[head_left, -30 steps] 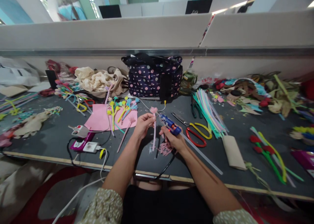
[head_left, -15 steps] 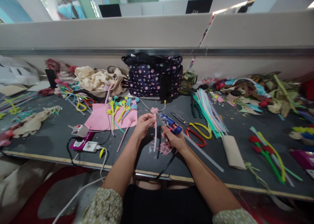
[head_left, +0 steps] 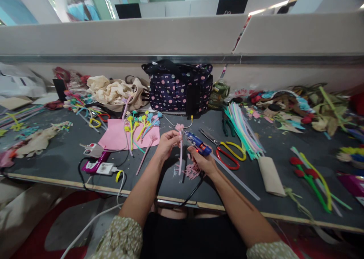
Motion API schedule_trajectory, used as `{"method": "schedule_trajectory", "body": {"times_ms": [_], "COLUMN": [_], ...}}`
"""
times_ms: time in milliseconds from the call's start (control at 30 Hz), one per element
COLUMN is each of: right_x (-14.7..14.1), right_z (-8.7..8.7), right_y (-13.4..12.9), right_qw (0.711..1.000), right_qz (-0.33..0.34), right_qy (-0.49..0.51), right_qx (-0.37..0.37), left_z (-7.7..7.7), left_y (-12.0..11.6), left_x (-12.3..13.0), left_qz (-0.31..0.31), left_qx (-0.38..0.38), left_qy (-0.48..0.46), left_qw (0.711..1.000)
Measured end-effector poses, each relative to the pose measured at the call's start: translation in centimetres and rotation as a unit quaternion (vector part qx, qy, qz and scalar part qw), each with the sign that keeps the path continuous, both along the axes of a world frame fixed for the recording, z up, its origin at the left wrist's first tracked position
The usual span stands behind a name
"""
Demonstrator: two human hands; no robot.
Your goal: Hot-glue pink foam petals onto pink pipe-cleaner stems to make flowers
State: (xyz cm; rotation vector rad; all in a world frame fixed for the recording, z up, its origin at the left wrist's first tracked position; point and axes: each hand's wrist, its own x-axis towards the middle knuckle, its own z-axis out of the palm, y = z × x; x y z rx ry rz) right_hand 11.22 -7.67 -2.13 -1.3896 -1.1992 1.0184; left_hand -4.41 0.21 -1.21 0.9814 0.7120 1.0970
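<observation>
Between the thumb and fingers of my left hand (head_left: 170, 142) is a pale pink flower stem (head_left: 181, 158), held upright with a small pink fringed bloom (head_left: 179, 127) at its top. My right hand (head_left: 202, 161) grips a blue glue gun (head_left: 197, 141), a small red light glowing on it. Its nozzle points left, close beside the bloom; whether they touch I cannot tell. A long clear glue stick (head_left: 237, 178) sticks out of the gun's back. Under my hands lie small pink cut pieces (head_left: 192, 171) on the dark table (head_left: 167, 187).
Scissors (head_left: 227, 149) with red and yellow handles lie right of the glue gun, near a bundle of pastel stems (head_left: 246, 128). Left are a pink sheet (head_left: 113, 134) with small flowers and a purple power strip (head_left: 95, 165) with cables. A dotted bag (head_left: 176, 86) stands behind.
The view has shifted very slightly. Both hands keep the same hold, with the nozzle still beside the pink bloom.
</observation>
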Motion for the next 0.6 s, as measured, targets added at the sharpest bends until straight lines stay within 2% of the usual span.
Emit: {"method": "schedule_trajectory", "body": {"times_ms": [600], "right_x": [0.11], "right_z": [0.15], "right_y": [-0.13], "right_qw": [0.999], "right_qz": [0.002], "right_qy": [-0.033], "right_qx": [0.022], "left_z": [-0.09], "left_y": [0.01], "left_x": [-0.08], "left_qz": [-0.005], "left_qx": [-0.002], "left_qy": [0.0], "left_qw": [1.0]}}
